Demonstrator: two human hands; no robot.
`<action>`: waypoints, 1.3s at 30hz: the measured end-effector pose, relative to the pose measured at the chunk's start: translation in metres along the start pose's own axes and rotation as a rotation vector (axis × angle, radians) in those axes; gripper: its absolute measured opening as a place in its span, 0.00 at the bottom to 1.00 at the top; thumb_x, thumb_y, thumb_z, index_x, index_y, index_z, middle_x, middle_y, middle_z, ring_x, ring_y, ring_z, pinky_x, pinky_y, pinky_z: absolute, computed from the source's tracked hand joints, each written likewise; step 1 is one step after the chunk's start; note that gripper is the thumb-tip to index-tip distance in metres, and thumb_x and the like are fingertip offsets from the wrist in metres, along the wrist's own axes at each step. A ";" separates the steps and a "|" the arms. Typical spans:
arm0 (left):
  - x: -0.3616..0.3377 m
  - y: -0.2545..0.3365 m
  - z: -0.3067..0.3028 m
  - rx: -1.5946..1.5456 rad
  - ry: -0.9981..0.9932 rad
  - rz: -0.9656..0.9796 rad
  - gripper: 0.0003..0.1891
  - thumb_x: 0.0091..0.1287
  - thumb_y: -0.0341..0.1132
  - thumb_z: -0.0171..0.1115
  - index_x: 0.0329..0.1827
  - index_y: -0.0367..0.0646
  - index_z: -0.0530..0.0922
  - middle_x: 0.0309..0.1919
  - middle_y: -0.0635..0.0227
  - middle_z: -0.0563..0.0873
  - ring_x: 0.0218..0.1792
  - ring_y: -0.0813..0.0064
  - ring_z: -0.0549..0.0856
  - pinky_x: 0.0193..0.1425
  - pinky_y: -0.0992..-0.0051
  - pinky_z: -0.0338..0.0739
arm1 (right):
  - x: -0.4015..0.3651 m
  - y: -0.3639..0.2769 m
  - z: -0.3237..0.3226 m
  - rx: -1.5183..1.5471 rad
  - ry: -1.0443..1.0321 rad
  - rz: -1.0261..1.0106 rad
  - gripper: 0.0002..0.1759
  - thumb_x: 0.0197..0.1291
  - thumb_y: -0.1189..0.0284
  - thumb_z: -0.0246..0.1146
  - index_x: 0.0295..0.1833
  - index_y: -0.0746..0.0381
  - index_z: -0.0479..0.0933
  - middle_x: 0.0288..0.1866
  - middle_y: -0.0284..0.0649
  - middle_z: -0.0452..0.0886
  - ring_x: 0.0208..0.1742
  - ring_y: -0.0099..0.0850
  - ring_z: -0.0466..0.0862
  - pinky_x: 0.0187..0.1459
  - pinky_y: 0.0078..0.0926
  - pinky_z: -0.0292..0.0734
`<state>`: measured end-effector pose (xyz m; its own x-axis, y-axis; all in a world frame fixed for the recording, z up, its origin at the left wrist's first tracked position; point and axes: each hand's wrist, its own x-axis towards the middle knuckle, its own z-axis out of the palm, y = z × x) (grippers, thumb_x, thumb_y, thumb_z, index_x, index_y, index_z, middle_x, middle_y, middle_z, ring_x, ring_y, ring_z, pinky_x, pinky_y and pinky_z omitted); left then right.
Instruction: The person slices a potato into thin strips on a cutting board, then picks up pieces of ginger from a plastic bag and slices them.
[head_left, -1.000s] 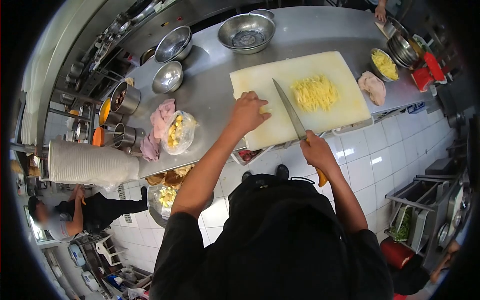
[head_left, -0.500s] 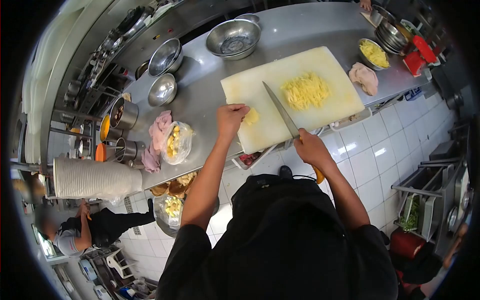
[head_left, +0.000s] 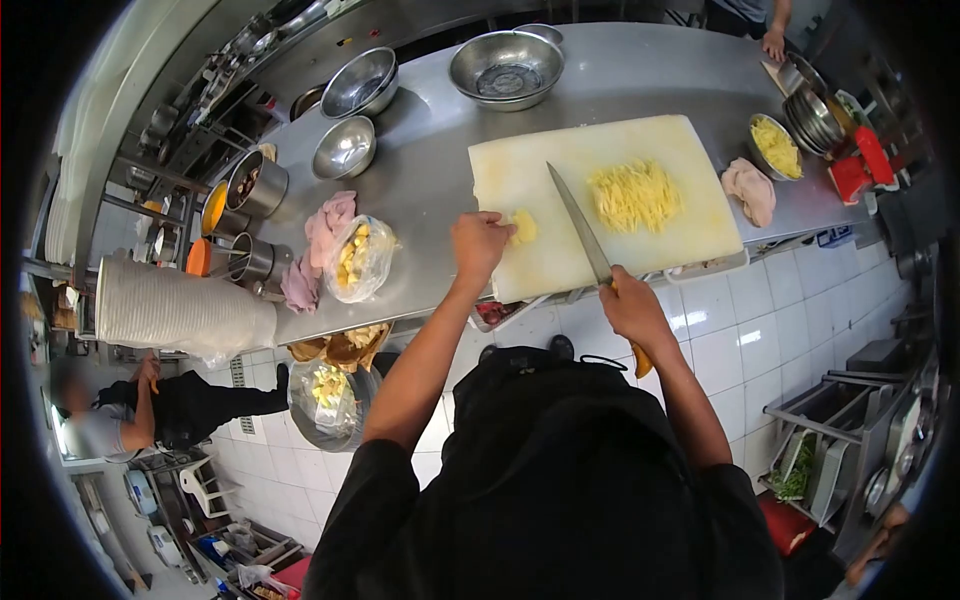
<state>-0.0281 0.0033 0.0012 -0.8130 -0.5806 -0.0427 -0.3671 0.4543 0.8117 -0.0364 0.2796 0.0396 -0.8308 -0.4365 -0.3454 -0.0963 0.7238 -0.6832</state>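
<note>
A large white cutting board [head_left: 560,152] lies on the steel counter. My left hand [head_left: 482,246] is at its left edge, fingers curled together against a few thin pale-yellow slices [head_left: 523,226]; how firmly they grip is hard to see. In my right hand [head_left: 634,312] is the orange handle of a long kitchen knife [head_left: 581,226]. Its blade lies over the middle of the board, pointing away from me, between the slices and a heap of thin yellow strips [head_left: 635,196]. The blade is apart from the slices.
Metal bowls [head_left: 507,70] stand behind the board. A bag of yellow pieces [head_left: 362,262] and a pink cloth [head_left: 330,226] are left. A bowl of strips [head_left: 775,148] and a pale cloth [head_left: 749,192] are right. Another person's hand [head_left: 774,43] rests at the far counter end.
The camera view has shifted, so the counter appears lower and further right. My left fingers stay beside the slices, and my right hand still holds the knife with little movement over the board.
</note>
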 end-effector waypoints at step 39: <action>-0.003 -0.035 0.015 0.007 -0.004 0.871 0.09 0.63 0.22 0.64 0.44 0.30 0.86 0.51 0.59 0.86 0.54 0.58 0.83 0.60 0.64 0.82 | 0.072 -0.079 0.062 -0.310 0.115 -0.152 0.15 0.70 0.72 0.54 0.55 0.71 0.68 0.37 0.70 0.84 0.44 0.69 0.85 0.51 0.64 0.79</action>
<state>-0.0199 -0.0009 -0.0360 -0.8073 -0.0218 0.5898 0.3837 0.7400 0.5525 -0.0545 0.1578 0.0295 -0.8489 -0.5011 -0.1684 -0.3702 0.7909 -0.4872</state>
